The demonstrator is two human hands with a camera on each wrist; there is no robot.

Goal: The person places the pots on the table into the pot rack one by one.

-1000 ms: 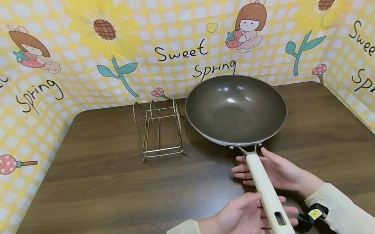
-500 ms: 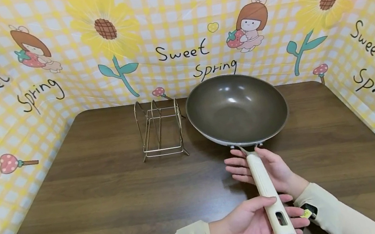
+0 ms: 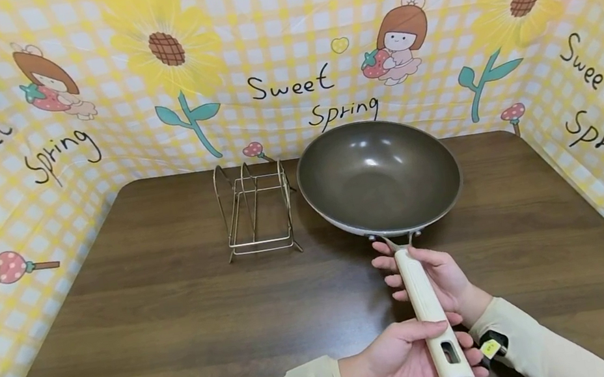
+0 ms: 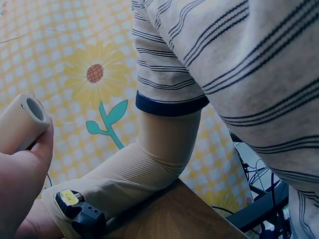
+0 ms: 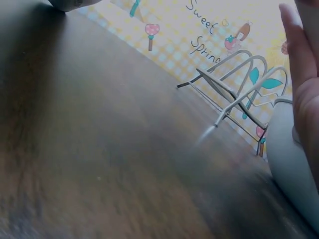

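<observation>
A wok (image 3: 381,182) with a dark brown inside and a long cream handle (image 3: 422,294) sits at the back right of the table. My left hand (image 3: 395,365) grips the handle near its holed end, thumb across the top and fingers coming out beneath. Closer to the bowl, my right hand (image 3: 446,277) has its fingers curled round the underside and its thumb against the handle. In the left wrist view the handle's hollow end (image 4: 22,124) shows above the left thumb. The right wrist view catches the wok's pale outer wall (image 5: 286,144) beside the right hand (image 5: 306,84).
Left of the wok stands a wire rack (image 3: 263,241) with upright loops, close to the wok's rim. A brown wooden table (image 3: 180,320) carries both. Checked cloth (image 3: 283,33) walls off the back and sides.
The right hand's fingers and thumb have closed in on the handle from a straighter pose. The left hand slid slightly right and its thumb came over the handle. The wok and rack stayed put.
</observation>
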